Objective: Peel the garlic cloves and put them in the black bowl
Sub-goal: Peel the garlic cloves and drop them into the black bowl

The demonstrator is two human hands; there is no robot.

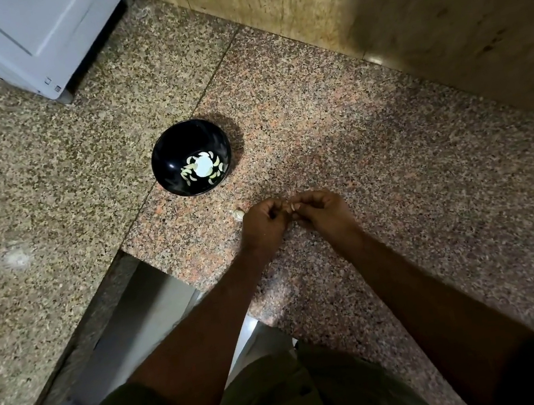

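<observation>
Where fingertips (288, 206) meet, clove (293, 206).

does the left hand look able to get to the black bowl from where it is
Probably yes: the left hand is near the black bowl, with only bare counter between, though its fingers now pinch a garlic clove with the right hand.

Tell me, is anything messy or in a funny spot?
Not much. One bit of garlic lies loose on the granite counter beside the left hand, outside the black bowl. Nothing looks spilled or broken.
</observation>
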